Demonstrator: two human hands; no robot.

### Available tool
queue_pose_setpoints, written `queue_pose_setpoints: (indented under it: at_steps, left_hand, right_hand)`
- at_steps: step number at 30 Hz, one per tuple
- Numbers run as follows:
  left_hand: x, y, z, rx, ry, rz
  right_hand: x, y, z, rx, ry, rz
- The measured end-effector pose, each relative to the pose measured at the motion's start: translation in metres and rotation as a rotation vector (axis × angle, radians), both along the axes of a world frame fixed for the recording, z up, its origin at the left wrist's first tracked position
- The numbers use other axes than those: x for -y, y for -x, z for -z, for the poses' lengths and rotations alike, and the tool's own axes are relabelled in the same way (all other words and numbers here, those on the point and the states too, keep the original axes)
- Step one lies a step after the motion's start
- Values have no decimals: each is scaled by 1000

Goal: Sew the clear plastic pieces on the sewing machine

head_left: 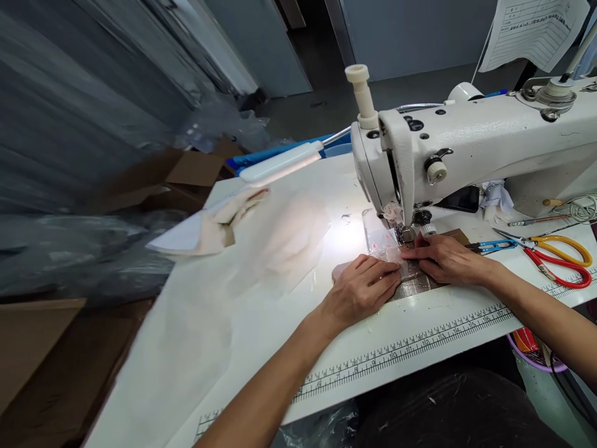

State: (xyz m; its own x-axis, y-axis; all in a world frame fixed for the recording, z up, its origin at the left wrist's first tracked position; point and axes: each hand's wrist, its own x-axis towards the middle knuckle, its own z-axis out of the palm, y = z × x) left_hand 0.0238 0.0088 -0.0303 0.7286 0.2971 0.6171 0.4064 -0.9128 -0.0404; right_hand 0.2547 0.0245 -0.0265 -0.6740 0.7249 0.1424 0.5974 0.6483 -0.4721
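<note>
A white sewing machine [466, 149] stands on the right of the table, its presser foot [405, 235] lowered near a pale, see-through piece of material [383, 244] with small red marks. My left hand [361, 289] lies flat on this piece, fingers stretched toward the foot. Close to the right of the foot, my right hand [443, 258] has its thumb and forefinger pinched at the edge of the piece. The fingertips partly cover the material, and its underside is hidden. A brown-grey plate [413, 286] shows beneath both hands.
Scissors [555, 249] with red and yellow handles and blue thread snips [497, 246] lie right of my right hand. A lamp [282, 163] reaches over the table. Blurred pale cloth [293, 242] lies left, cardboard boxes [196, 169] beyond. A printed ruler [396, 354] runs along the front edge.
</note>
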Motion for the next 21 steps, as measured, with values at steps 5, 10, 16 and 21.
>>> queue_pose_setpoints:
  at_steps: [5, 10, 16, 21]
  left_hand:
    - [0, 0, 0, -5, 17, 4]
    - [1, 0, 1, -2, 20, 0]
    - [1, 1, 3, 6, 19, -3]
    - [1, 0, 7, 10, 31, -7]
  right_hand:
    - [-1, -3, -4, -62, 79, 40]
    - [0, -3, -7, -102, 65, 86]
    - [7, -5, -9, -45, 59, 2]
    - [16, -3, -8, 34, -32, -60]
